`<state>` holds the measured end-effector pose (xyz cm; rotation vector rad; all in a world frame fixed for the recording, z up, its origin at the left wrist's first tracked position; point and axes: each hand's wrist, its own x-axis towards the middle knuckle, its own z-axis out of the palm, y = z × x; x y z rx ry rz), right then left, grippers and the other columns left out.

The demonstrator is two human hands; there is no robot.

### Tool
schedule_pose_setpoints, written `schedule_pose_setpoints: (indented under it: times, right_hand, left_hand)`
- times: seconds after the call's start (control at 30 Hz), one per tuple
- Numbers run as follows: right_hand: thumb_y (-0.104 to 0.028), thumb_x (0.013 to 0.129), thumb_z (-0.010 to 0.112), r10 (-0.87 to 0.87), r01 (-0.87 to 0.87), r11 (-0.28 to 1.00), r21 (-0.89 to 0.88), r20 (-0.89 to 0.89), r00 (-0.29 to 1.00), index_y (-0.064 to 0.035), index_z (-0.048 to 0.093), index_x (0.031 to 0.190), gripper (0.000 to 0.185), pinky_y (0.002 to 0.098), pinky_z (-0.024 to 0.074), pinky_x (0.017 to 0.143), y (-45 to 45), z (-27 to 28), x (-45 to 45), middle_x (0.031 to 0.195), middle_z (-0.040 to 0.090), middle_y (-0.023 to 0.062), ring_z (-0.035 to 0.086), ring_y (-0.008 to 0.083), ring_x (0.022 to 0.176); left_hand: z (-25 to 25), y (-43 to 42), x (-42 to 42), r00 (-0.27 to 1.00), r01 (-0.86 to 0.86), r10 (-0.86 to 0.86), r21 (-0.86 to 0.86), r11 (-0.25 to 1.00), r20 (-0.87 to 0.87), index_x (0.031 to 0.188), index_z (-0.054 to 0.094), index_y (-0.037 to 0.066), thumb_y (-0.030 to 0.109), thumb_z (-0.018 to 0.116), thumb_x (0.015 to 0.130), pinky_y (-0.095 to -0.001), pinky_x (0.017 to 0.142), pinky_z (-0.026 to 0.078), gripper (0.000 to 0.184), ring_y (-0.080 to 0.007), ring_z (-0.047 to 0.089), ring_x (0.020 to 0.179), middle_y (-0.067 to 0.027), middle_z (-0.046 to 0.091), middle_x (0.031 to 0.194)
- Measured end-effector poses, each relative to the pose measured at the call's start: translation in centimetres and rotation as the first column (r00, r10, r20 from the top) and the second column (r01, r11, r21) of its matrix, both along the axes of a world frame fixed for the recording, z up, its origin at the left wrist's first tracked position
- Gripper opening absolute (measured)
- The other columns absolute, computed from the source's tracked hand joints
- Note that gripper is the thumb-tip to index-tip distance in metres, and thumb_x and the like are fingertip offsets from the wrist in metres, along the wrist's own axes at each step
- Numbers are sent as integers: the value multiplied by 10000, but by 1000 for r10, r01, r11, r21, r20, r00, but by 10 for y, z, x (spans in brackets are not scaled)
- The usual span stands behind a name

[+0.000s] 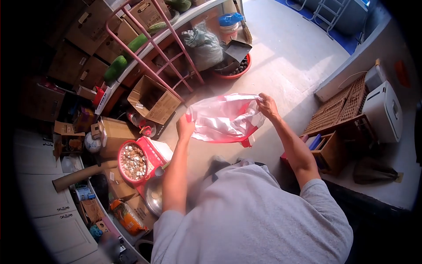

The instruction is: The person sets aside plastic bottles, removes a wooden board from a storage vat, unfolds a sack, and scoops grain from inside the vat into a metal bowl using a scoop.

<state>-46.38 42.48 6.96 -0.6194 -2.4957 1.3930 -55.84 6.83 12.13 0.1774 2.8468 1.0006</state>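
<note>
A white bag (222,118) with red edges is stretched between my two hands, its mouth spread wide toward me. My left hand (185,127) is closed on the bag's left rim. At the upper right corner, the fingers of my right hand (267,107) pinch the other side of the rim. Crumpled white lining shows inside, and a red flap hangs from the lower edge. The bag is held in the air above the pale floor (281,75), in front of my feet.
Left of me, a red basket (119,163) of brown and white pieces sits by cardboard boxes (151,99). A pink metal frame (165,53) leans near a shelf with green gourds (115,70). Ahead is a red basin (246,70); at right, a wicker chest (336,108).
</note>
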Motion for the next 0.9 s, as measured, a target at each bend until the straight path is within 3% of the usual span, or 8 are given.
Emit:
schedule_pose_setpoints:
  times: [0.03,0.2,0.33,0.4,0.47,0.57,0.77,0.9]
  right_hand:
    - [-205,848,625,-40,41,997,-59,16,999,-35,601,943,196,360,475,615,13,-2,5,695,611,136,595,199,655]
    - [-270,849,719,255,-263,883,-388,-74,964,-42,527,1030,349,287,433,650,46,23,29,868,581,40,523,125,810]
    - [-409,850,691,155,-78,730,-679,54,987,-81,565,1085,421,237,412,636,88,41,41,905,562,2,509,98,795]
    - [-410,858,679,8,22,615,-788,35,999,-86,587,1072,400,230,419,643,111,38,34,888,560,-11,512,89,791]
    - [-300,886,665,26,-20,720,-694,-2,1000,-66,618,1025,276,234,441,693,138,32,19,871,589,-19,533,84,812]
    - [-156,898,641,97,-48,773,-632,43,994,-40,621,1003,158,226,442,736,187,7,-9,888,633,-2,545,72,824]
    - [-169,846,656,185,-56,889,-455,245,952,-37,620,978,190,275,463,719,261,-12,-63,860,645,40,579,120,827]
    - [-220,828,676,310,-181,925,-335,389,868,-42,595,894,207,309,471,653,310,-30,-93,788,634,54,591,137,759]
  left_hand:
    - [-7,10,0,994,-34,29,-50,998,-110,911,606,13,60,646,762,-459,760,489,161,-432,624,872,-231,662,871]
    - [-63,64,-29,956,-124,117,-11,992,-270,970,551,-11,95,632,809,-476,714,497,209,-381,651,830,-225,660,878]
    - [-80,110,-76,844,71,-243,349,934,478,1142,557,55,272,681,807,-356,730,491,419,-155,612,818,-68,642,938]
    - [-67,147,-87,715,-40,-287,447,894,638,1191,553,89,436,612,854,-374,798,479,488,-179,593,952,-46,624,1065]
    - [-82,173,-111,540,-236,-377,565,791,753,1240,547,122,585,493,898,-397,878,462,578,-193,574,1015,-31,606,1132]
    - [-89,219,-134,526,-291,-385,585,757,759,1174,578,64,486,540,911,-343,828,487,498,-179,604,954,-56,632,1070]
    - [-119,259,-197,542,-182,-453,626,758,707,1144,574,-2,137,644,852,-337,719,551,331,-175,656,869,-88,659,1024]
    - [-118,279,-207,749,18,-359,526,850,556,1030,625,-22,70,628,764,-295,685,517,281,-147,631,742,-62,666,879]
